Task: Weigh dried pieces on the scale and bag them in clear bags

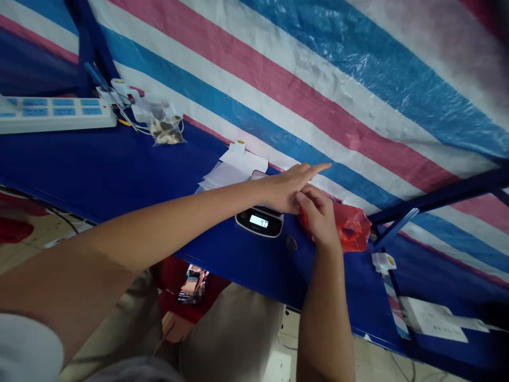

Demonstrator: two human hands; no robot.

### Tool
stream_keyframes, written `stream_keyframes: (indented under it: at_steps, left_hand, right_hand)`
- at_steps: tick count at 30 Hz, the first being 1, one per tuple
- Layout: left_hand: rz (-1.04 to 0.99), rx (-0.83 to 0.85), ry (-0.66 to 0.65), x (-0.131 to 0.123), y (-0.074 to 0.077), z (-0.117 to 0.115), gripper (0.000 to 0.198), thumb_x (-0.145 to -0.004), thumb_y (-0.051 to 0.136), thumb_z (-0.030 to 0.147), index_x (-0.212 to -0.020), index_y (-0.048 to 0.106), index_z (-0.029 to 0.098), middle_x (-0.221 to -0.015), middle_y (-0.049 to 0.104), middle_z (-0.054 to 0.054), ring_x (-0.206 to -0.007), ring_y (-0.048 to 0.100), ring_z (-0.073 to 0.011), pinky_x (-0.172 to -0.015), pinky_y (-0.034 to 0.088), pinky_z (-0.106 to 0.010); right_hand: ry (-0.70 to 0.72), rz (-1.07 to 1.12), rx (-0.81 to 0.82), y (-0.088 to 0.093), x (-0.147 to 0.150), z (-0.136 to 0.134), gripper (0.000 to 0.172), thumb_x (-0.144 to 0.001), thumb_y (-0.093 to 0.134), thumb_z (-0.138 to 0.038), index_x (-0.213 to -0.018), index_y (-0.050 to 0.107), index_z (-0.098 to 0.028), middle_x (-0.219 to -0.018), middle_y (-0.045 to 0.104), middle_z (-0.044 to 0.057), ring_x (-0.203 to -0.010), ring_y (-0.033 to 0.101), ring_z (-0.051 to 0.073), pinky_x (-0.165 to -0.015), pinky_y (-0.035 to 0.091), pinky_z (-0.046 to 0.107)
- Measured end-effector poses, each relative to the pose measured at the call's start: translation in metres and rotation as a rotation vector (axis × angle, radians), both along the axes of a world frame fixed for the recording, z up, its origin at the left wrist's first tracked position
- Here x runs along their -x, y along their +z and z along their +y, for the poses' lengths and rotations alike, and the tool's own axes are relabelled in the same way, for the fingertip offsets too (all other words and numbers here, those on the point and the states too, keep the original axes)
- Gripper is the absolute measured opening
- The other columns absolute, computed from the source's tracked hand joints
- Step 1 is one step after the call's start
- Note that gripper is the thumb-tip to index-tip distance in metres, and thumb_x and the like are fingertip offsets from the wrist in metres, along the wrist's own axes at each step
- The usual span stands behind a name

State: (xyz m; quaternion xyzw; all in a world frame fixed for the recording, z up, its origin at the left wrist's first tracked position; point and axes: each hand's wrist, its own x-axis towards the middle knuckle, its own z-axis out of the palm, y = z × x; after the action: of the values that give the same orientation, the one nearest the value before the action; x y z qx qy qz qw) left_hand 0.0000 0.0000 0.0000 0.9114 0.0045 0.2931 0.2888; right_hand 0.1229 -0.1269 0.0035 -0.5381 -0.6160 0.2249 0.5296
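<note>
My left hand (292,184) reaches over the digital scale (260,222) toward a red plastic bag (352,228), with the fingers I can see stretched out to the right. Its thumb side is hidden behind my right hand. Bent fingers of my right hand (319,215) close at the bag's near opening, right against the left hand. What lies inside the bag is hidden. The scale's lit display seems to read 4.7, and my left forearm and wrist cover much of its pan. On the blue table a small dark stone-like piece (291,243) lies between scale and bag.
White sheets and clear plastic bags (225,175) lie behind the scale. A clear bag of small pieces (165,130) and a power strip (55,114) are at the left. Striped sheeting (278,69) rises behind the table (131,175). A phone (193,284) rests below the table edge.
</note>
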Motion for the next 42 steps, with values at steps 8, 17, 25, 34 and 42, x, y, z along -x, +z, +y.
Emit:
stream_keyframes:
  at_steps: [8, 17, 25, 34, 42]
  left_hand:
    - [0.058, 0.051, -0.051, 0.002, 0.002, 0.009, 0.112, -0.064, 0.070, 0.027, -0.164, 0.021, 0.027, -0.146, 0.048, -0.016, -0.138, 0.045, -0.0349, -0.113, 0.040, -0.049]
    - [0.325, 0.289, 0.006, 0.012, 0.025, 0.018, 0.087, -0.076, 0.066, 0.054, -0.154, 0.043, 0.023, -0.151, 0.047, -0.017, -0.146, 0.036, -0.0353, -0.121, 0.032, -0.051]
    - [0.180, 0.497, 0.153, 0.017, 0.050, 0.005, 0.074, -0.092, 0.046, 0.071, -0.146, 0.049, 0.021, -0.147, 0.053, -0.015, -0.136, 0.047, -0.0331, -0.114, 0.038, -0.046]
    - [-0.249, 0.792, 0.580, 0.103, 0.010, 0.027, 0.024, -0.086, 0.066, 0.039, -0.101, 0.067, 0.020, -0.113, 0.069, -0.007, -0.105, 0.063, -0.0208, -0.086, 0.051, -0.033]
    - [-0.281, 1.436, 0.227, 0.131, -0.026, -0.015, 0.056, -0.075, 0.083, 0.058, -0.114, 0.066, 0.023, -0.115, 0.073, -0.010, -0.107, 0.070, -0.0251, -0.087, 0.058, -0.037]
  right_hand:
    - [0.067, 0.202, 0.155, -0.007, -0.012, -0.002, 0.030, -0.078, 0.073, -0.021, -0.106, 0.078, -0.027, -0.114, 0.077, 0.001, -0.113, 0.070, 0.023, -0.106, 0.053, 0.040]
    - [-0.045, -0.207, 0.034, -0.011, 0.001, 0.000, 0.042, -0.074, 0.090, -0.039, -0.111, 0.076, -0.023, -0.116, 0.076, 0.009, -0.108, 0.071, 0.027, -0.095, 0.059, 0.043]
    - [-0.280, -0.314, -0.301, -0.012, 0.023, 0.011, 0.018, -0.099, 0.065, -0.035, -0.090, 0.074, -0.023, -0.094, 0.075, 0.006, -0.089, 0.069, 0.021, -0.079, 0.055, 0.036]
    - [-0.180, -0.220, -0.185, 0.009, 0.046, 0.007, 0.026, -0.105, 0.055, -0.045, -0.096, 0.071, -0.026, -0.095, 0.077, 0.004, -0.088, 0.069, 0.020, -0.084, 0.054, 0.036]
    - [-0.053, -0.065, -0.153, 0.057, 0.059, 0.020, 0.023, -0.102, 0.058, -0.046, -0.095, 0.064, -0.025, -0.095, 0.074, 0.004, -0.089, 0.072, 0.019, -0.081, 0.059, 0.034]
